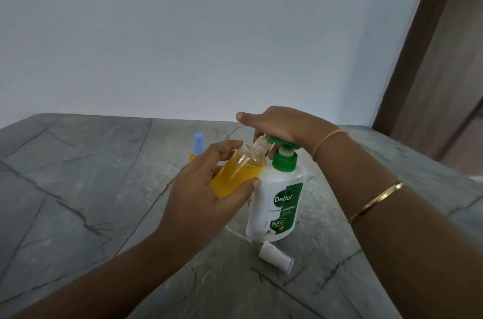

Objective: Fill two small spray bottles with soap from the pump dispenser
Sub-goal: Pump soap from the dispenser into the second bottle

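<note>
My left hand [201,188] grips a small clear spray bottle [240,169] mostly full of orange soap, tilted with its open neck up against the green nozzle of the pump dispenser [279,201]. My right hand [277,123] rests on top of the green pump head, palm down, thumb sticking out to the left. The dispenser is a clear Dettol bottle that looks nearly empty. A second small bottle [196,148] with a blue spray cap and orange liquid stands behind my left hand, partly hidden. A white spray cap [276,259] lies on its side in front of the dispenser.
Everything sits on a grey marble-patterned counter [78,188] against a white wall. A brown door frame [423,57] rises at the right. Bangles ring my right forearm.
</note>
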Available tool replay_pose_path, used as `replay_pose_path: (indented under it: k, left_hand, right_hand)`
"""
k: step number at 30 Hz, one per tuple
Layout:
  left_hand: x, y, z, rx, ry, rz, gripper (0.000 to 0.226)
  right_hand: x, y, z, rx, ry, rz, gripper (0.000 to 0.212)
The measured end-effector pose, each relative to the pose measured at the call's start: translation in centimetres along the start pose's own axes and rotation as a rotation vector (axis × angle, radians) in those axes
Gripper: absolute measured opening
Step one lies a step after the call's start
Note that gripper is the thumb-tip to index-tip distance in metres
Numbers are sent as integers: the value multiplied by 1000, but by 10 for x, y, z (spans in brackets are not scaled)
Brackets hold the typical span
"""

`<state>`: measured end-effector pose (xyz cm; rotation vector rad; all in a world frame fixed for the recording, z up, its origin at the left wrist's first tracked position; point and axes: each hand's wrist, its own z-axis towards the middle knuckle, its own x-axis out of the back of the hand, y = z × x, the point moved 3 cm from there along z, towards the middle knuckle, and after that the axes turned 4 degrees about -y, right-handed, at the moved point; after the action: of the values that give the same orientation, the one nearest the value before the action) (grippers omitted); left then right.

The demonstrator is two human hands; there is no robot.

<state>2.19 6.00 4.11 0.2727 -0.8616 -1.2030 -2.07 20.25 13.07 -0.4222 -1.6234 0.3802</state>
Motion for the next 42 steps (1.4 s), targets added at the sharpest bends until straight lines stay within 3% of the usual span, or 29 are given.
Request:
replay_pose_path:
  k: [42]
  left_hand:
    - [1,4,-1,20,-9,-16,57]
  right_hand:
    - [1,-1,-1,-12,17,-38,62]
